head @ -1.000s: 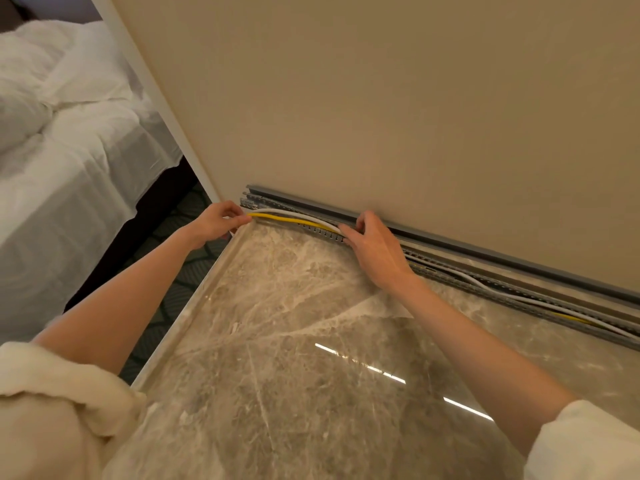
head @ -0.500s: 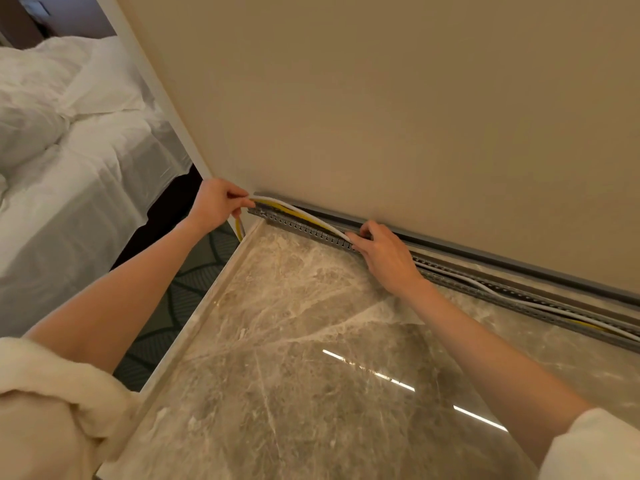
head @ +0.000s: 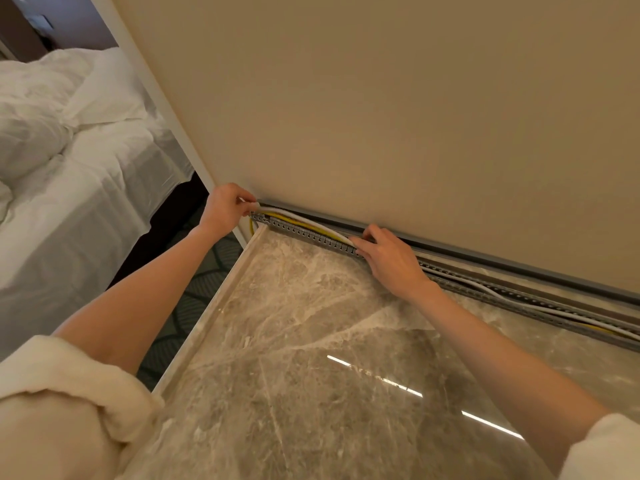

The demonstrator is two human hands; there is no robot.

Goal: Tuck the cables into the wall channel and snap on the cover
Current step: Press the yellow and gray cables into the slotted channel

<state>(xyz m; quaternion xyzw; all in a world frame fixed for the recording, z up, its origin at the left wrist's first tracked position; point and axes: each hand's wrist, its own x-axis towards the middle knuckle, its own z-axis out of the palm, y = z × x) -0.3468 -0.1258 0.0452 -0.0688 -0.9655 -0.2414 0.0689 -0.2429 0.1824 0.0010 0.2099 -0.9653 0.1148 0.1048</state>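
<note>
A grey slotted wall channel (head: 311, 235) runs along the foot of the beige wall, at the back of a marble top. A white cable (head: 304, 218) and a yellow cable (head: 294, 221) arch slightly above its left part and lie inside it further right. My left hand (head: 225, 209) pinches the white cable's end at the channel's left end. My right hand (head: 388, 258) presses its fingertips onto the cables in the channel. A grey strip (head: 485, 258), possibly the cover, lies against the wall behind the channel.
The marble top (head: 329, 358) fills the foreground, its left edge dropping to patterned carpet (head: 204, 289). A bed with white linen (head: 69, 168) stands at the left beyond a white wall corner (head: 166, 109).
My left hand has risen from the marble's corner to the channel's end and pinched the cable. The cables' arch has flattened. My right hand has stayed on the channel.
</note>
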